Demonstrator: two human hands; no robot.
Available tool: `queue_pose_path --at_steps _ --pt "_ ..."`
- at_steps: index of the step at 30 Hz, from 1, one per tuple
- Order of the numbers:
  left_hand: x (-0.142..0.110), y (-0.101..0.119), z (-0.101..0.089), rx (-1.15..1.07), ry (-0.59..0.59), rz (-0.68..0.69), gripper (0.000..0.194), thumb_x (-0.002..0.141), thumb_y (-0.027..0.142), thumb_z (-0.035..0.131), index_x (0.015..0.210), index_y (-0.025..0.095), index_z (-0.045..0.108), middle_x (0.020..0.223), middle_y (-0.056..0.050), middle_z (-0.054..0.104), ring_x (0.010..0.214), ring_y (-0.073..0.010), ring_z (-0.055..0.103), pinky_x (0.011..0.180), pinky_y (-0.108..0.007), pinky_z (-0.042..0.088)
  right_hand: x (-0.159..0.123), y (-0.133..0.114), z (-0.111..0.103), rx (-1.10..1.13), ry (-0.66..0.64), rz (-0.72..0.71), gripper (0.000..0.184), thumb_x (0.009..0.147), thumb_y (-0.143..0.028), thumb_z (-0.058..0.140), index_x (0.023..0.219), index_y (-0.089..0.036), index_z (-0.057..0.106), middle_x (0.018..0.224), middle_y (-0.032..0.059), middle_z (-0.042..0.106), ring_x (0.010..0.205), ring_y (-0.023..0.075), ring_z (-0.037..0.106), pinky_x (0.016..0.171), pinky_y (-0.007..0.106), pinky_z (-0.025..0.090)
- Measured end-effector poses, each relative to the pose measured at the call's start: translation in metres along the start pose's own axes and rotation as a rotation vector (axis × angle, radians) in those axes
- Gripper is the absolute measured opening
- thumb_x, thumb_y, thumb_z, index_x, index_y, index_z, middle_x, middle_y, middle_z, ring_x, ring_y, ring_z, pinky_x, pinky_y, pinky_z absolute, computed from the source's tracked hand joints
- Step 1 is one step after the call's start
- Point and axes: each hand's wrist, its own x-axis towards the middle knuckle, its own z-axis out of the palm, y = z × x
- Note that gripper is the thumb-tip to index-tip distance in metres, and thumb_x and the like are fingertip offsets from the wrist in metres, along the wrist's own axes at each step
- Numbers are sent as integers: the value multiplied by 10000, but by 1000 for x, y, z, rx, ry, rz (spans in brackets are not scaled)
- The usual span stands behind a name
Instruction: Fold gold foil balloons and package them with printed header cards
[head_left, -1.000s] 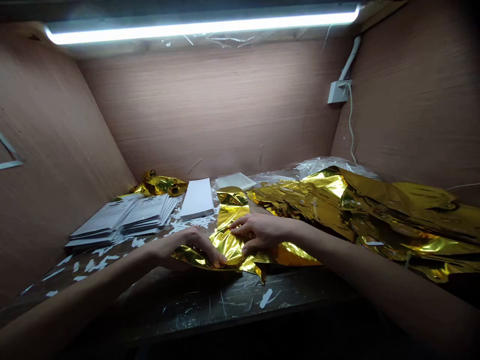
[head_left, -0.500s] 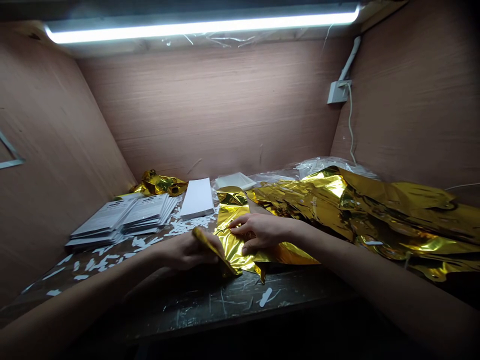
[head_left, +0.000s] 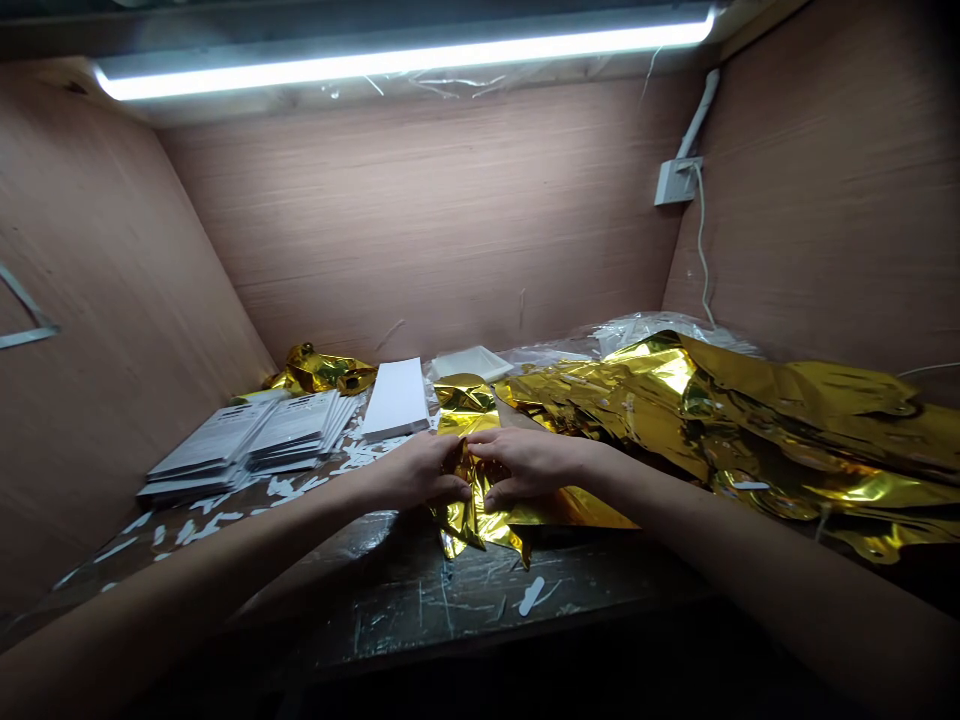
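A flat gold foil piece (head_left: 469, 398), apparently an uninflated foil balloon, lies lengthwise in front of me, with creased, ragged ends at the table's front. My left hand (head_left: 420, 472) is at its left edge, fingers and thumb curled around a gathered fold of the foil. From the other side, my right hand (head_left: 529, 465) rests on the same piece, its fingers stretched forward and its thumb apart, pressing the foil against the table. Both hands' fingertips nearly meet over the middle, so part of the foil is hidden.
A large heap of gold foil pieces (head_left: 750, 430) covers the right side. Printed cards (head_left: 289, 425) stand in stacks at left, near a white stack (head_left: 396, 398) and a shallow white tray (head_left: 471, 363). White paper scraps (head_left: 214, 520) litter the table (head_left: 405, 610).
The gold foil flap raised in my left hand has gone down onto the piece. My left hand has moved right and forward, close to my right hand, which has stayed in place.
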Motion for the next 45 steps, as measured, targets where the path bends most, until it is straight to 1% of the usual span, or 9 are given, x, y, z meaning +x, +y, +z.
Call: queue_pose_path --at_steps 5,7,10,15,21,29,37,41,45 --pt "-10 5 14 163 373 25 606 701 466 902 1130 150 614 1077 -114 657 987 -291 609 821 -392 504 -1 0 0 43 3 -3 927 846 -465 778 1589 -109 352 1651 203 318 1509 325 337 1232 424 294" --pt "-14 9 18 193 427 79 479 734 410 893 1058 156 647 1063 -108 660 1008 -288 602 855 -406 513 -2 2 2 43 2 15 978 840 -485 781 1608 -111 305 1654 203 311 1519 323 319 1237 418 283" --pt "-21 14 24 153 330 202 58 913 246 734 945 199 722 1001 -56 704 933 -216 639 840 -348 530 -3 4 4 28 -7 62 1003 820 -511 794 1607 -129 305 1650 207 315 1523 334 307 1236 435 281" --pt "-31 19 30 280 314 261 208 962 118 612 1013 231 779 1242 -96 659 1127 -254 606 931 -395 538 -2 0 0 54 29 45 846 793 -484 828 1504 -189 478 1527 168 497 1397 330 467 1151 448 378" --pt "-31 20 31 289 155 210 216 976 86 551 1022 170 744 993 -81 704 885 -214 646 820 -348 556 4 -10 -10 25 -12 36 602 777 -440 844 1292 -197 649 1318 127 642 1174 293 603 1007 408 455" --pt "-32 24 31 263 167 248 228 1014 122 495 1047 179 713 1069 -73 743 956 -227 661 899 -373 510 8 -7 -13 43 -52 51 558 734 -438 866 1191 -175 683 1187 104 692 1048 263 632 911 362 472" --pt "-36 38 25 317 149 254 284 1049 228 429 1028 171 706 1044 -77 754 909 -227 659 935 -417 494 29 -17 -18 215 28 497 531 807 -404 746 1245 -126 633 1042 102 733 869 217 659 690 288 477" --pt "-39 41 23 278 139 235 273 1040 294 457 1057 176 702 1023 -87 755 936 -242 663 967 -427 494 48 -13 -8 214 153 687 603 697 -334 796 1242 -130 637 1041 102 737 874 212 664 648 261 469" --pt "-42 43 21 234 160 254 296 1015 329 498 1191 185 687 1083 -105 751 1008 -267 657 991 -433 496 57 -11 -4 237 145 764 343 654 -334 794 938 -151 734 763 28 689 687 160 608 549 241 406"
